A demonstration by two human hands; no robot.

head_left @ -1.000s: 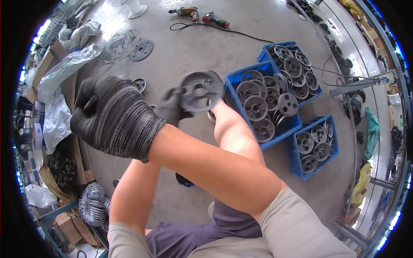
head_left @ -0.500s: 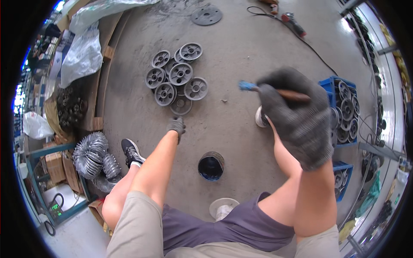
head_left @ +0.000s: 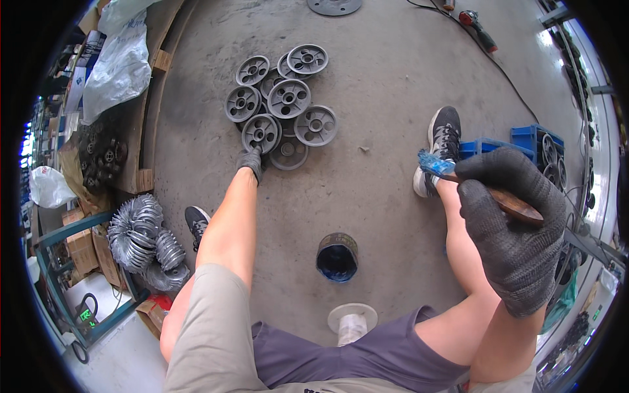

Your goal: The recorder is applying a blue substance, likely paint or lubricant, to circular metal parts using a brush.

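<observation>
Grey gloves cover both my hands. My left hand (head_left: 251, 164) reaches forward to the pile and closes on the lower rim of a grey metal wheel (head_left: 261, 133); part of its fingers is hidden. Other spoked wheels lie stacked around that one, among them a wheel at the right of the pile (head_left: 316, 126) and a flat-lying one beneath (head_left: 289, 153). Raised at the right, my right hand (head_left: 514, 226) is wrapped round the wooden handle of a paintbrush (head_left: 438, 164). Blue paint coats its bristles, which point left. Between my legs stands an open can (head_left: 337, 259) with dark blue paint inside.
Blue crates (head_left: 534, 141) with wheels stand at the right beyond my shoe (head_left: 445, 134). A power tool (head_left: 478, 31) with a cord lies far right. Silver flexible ducting (head_left: 135, 232) and a wooden pallet (head_left: 145, 179) are at left. A white spool (head_left: 354, 318) sits near me.
My left hand has moved forward from just short of the pile onto a wheel's rim. The right hand with the brush has shifted right and nearer to me. The view has tilted slightly.
</observation>
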